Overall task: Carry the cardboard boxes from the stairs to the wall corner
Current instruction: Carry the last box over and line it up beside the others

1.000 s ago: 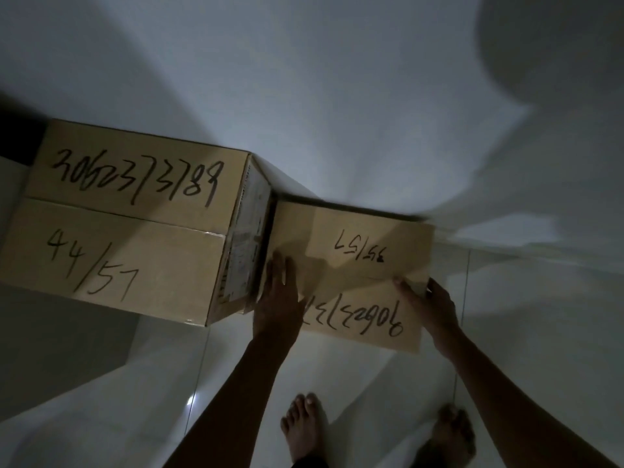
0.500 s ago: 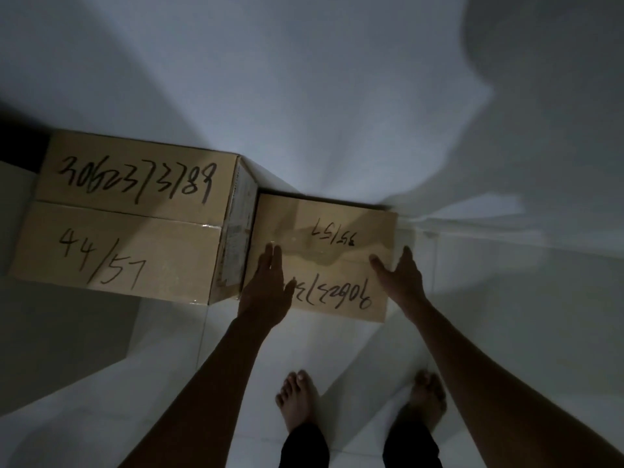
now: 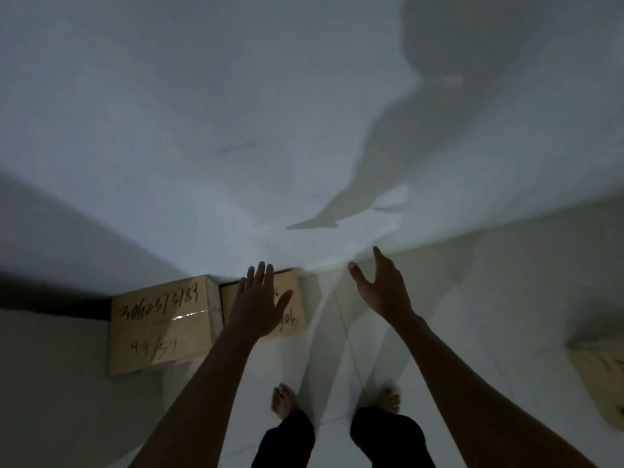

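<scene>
Both hands, left hand [image 3: 258, 307] and right hand [image 3: 383, 290], spread empty above 2 cardboard boxes [image 3: 162, 324] against the wall [image 3: 202, 130].

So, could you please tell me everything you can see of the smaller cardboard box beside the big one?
The smaller cardboard box is plain brown, with black handwritten digits on its top, mostly hidden. It sits flat on the pale tiled floor, its back edge at the white wall, close beside the larger cardboard box, which stands taller. The left hand, fingers spread, hides much of its top; whether they touch cannot be told. The right hand is open, clear of it.
</scene>
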A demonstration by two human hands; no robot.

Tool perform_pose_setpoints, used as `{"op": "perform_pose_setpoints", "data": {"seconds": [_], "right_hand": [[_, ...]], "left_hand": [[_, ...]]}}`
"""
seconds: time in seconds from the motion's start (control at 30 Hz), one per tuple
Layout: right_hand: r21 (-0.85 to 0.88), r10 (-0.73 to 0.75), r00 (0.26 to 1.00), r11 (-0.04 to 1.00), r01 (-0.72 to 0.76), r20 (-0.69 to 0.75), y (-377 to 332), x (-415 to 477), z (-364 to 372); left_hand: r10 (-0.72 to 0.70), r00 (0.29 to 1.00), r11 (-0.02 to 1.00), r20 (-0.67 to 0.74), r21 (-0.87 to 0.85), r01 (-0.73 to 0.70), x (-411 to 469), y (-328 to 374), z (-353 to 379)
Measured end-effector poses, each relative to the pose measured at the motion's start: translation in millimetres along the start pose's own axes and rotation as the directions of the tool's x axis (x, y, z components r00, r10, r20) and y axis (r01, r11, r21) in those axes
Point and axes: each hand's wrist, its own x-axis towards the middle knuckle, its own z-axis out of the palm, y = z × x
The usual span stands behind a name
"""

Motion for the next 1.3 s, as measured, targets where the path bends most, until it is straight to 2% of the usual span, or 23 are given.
{"op": "perform_pose_setpoints", "data": {"seconds": [0.13,0.37,0.47,0.6,0.97,1.3], "right_hand": [[-0.091,-0.017,0.996,0.996,0.009,-0.085,44.8,-45.3,-95.0],[-0.202,0.103,0.978,0.969,-0.14,-0.184,190.0,-80.0,-244.5],[-0.234,0.151,0.963,0.951,-0.203,-0.224,251.7,-92.3,-300.7],[-0.249,0.196,0.947,0.933,-0.261,-0.256,323.3,-110.6,-355.0],[-0.085,0.427,0.858,0.881,-0.466,-0.284,468.7,-120.9,-428.2],[0.14,0.632,0.708,0.769,-0.624,-0.315,597.2,-105.1,-489.2]], "left_hand": [[0.151,0.987,0.983,0.059,0.097,-0.156,-20.3,89.3,-34.4],[0.347,0.928,0.905,0.139,0.212,-0.37,-14.0,259.0,-37.9],[0.459,0.875,0.843,0.155,0.234,-0.484,-10.7,340.6,-23.2],[0.558,0.784,0.742,0.273,0.26,-0.619,-10.4,430.5,7.4],[0.568,0.635,0.547,0.523,0.337,-0.766,39.1,618.7,94.9],[0.595,0.481,0.379,0.644,0.303,-0.874,91.3,820.9,186.4]]}}
